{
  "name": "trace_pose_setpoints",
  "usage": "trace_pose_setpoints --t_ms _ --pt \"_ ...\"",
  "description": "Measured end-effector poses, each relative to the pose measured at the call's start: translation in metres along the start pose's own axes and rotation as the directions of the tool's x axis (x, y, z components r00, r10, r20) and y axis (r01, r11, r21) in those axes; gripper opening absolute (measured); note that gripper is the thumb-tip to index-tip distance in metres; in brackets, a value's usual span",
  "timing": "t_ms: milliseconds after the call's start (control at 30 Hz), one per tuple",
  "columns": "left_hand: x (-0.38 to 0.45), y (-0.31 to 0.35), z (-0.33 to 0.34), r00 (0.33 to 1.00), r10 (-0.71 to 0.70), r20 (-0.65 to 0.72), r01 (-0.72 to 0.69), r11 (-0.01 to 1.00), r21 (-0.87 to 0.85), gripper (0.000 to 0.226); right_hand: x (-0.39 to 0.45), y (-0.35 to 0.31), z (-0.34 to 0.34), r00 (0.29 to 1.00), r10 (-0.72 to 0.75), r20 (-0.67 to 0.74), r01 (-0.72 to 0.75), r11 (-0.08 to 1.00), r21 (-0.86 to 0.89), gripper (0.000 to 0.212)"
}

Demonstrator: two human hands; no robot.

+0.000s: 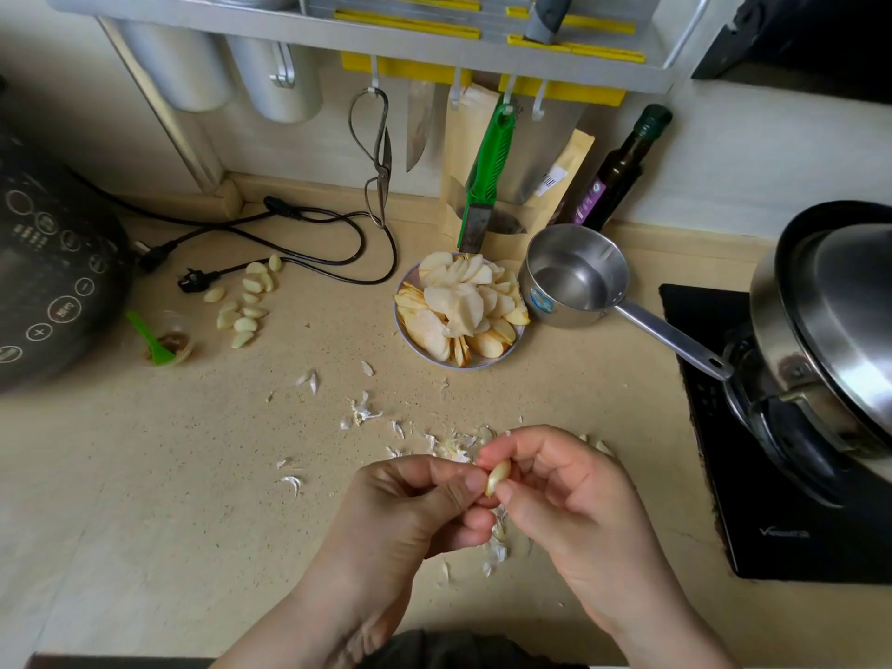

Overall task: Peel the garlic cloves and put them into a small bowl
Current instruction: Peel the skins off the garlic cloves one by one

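Pale garlic clove [497,477] sits pinched between my left hand [415,504] and right hand [564,494], held near over the papery skins [449,446] so scraps drop there. Peeled cloves [246,301] wait far left; no small bowl visible.

Pale cream garlic clove [497,477], speckled beige counter [193,475], green-handled peeler [490,171].

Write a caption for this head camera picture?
Both hands peel a garlic clove above scattered skins.

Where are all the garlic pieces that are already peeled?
In the head view, the peeled cloves lie in a loose pile on the counter's far left, beside the black plug and near the dark cooker.
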State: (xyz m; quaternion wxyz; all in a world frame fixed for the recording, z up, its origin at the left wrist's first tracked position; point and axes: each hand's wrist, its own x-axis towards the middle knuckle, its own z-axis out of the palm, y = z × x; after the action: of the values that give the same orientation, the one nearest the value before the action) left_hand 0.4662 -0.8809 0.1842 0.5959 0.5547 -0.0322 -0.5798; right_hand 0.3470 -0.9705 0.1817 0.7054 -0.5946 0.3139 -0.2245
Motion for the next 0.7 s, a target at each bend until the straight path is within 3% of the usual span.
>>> trace_pose_setpoints --t_ms 300,467,600,700 --pt "0.001 0.003 -0.003 0.998 -0.002 0.056 0.005 0.999 -0.040 0.026 0.001 -0.006 -0.003 0.999 -0.035 -0.009 0.034 0.996 -0.086 0.016" --pt "0.000 -0.004 0.002 0.959 0.283 -0.027 -0.284 0.952 -0.117 0.032 -0.002 -0.003 0.004 0.974 -0.138 -0.182 0.129 0.990 -0.061 0.020" --pt "0.001 -0.008 0.004 0.906 0.424 -0.011 -0.423 0.901 -0.101 0.034 -0.006 -0.005 0.012 0.969 -0.157 -0.193 0.152 0.987 -0.041 0.025" --pt "0.002 -0.011 0.005 0.882 0.469 -0.053 -0.472 0.873 -0.127 0.035 -0.006 -0.011 0.014 0.962 -0.207 -0.178 0.188 0.975 -0.118 0.025"
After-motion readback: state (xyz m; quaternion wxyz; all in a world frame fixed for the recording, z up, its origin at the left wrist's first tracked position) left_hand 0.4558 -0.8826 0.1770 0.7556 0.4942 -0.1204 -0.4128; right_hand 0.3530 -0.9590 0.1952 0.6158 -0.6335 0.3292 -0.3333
